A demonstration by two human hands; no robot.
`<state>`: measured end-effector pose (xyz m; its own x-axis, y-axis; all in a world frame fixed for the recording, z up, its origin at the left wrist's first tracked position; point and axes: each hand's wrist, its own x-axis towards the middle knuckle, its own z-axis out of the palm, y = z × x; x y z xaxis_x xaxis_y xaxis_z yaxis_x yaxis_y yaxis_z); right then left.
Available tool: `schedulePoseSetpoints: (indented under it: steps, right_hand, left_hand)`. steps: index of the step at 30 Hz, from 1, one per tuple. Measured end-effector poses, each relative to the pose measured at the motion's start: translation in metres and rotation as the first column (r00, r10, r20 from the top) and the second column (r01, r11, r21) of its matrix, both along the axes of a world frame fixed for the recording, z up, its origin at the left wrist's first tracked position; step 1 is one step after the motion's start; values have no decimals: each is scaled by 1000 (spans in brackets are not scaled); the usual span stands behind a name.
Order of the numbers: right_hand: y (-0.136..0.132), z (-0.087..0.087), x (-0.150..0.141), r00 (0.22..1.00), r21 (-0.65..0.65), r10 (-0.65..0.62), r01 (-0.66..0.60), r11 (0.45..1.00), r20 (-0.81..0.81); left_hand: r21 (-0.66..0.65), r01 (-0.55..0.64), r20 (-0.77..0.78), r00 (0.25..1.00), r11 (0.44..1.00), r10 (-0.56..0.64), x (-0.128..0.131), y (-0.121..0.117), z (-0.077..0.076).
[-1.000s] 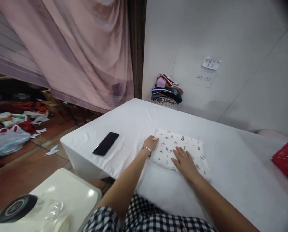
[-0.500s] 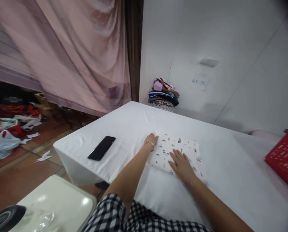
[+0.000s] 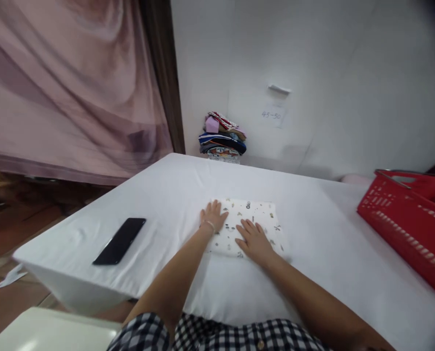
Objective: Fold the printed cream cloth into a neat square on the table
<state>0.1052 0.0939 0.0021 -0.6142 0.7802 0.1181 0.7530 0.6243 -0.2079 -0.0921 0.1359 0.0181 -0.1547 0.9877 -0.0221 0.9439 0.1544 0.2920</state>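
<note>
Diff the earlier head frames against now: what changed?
The left hand, earlier curled at the patterned cloth's left edge, has shifted right onto the cloth and lies flat, fingers spread. The view has swung right, so more of the red basket shows. Unchanged: the right hand flat on the cloth, the phone and the fabric stack in place.

The white-covered table shows creases on the left, where a phone lies flat. Toward the near middle, well apart from it, lies a printed cloth; a red basket stands at the right.
</note>
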Motion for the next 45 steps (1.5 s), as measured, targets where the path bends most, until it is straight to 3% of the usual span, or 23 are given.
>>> schedulePoseSetpoints:
  steps: [2, 6, 8, 11, 13, 15, 17, 19, 22, 27, 36, 40, 45]
  right_hand:
    - [1, 3, -1, 1000, -38, -2, 1, 999, -31]
    - [4, 15, 9, 984, -168, 7, -38, 985, -181]
    - [9, 20, 27, 944, -183, -82, 23, 983, -321]
    - [18, 17, 69, 780, -213, -349, 277, 937, -520]
    - [24, 8, 98, 634, -321, -534, 428, 845, -560]
    - [27, -2, 120, 565, -459, -636, 442, 771, -525]
    - [28, -10, 131, 573, -538, -667, 410, 737, -476]
    - [29, -11, 131, 621, -537, -644, 389, 749, -447]
    - [33, -3, 122, 693, -495, -602, 391, 776, -396]
    - [47, 8, 107, 745, -463, -613, 460, 758, -262]
    - [55, 1, 101, 726, -375, -593, 471, 798, -348]
    - [78, 2, 95, 722, -388, -610, 486, 783, -328]
    - [112, 3, 87, 709, -339, -621, 523, 782, -336]
  left_hand:
    - [-82, -2, 10, 1000, 997, 3, -2, 0, -6]
    - [-82, 4, -19, 1000, 997, -5, -9, 5, -12]
    - [-79, 11, -31, 999, 997, -13, -12, 7, -11]
    - [-102, -9, -71, 997, 995, 2, -7, 7, -3]
    - [-78, 4, -119, 993, 997, -14, 6, 3, 2]
    - [-34, 93, -155, 983, 995, -97, 26, -1, 5]
    - [-31, 208, -158, 965, 978, -210, 48, -5, 4]
    - [-57, 277, -135, 950, 959, -282, 65, -7, 1]
    - [-90, 281, -106, 951, 955, -290, 75, -6, -5]
    - [-79, 272, -103, 955, 959, -279, 71, -4, -10]
    - [-93, 225, -56, 971, 970, -231, 77, 3, -3]
    - [-52, 267, -99, 957, 962, -271, 95, 14, 3]
    - [-42, 285, -100, 952, 958, -288, 108, 23, -3]
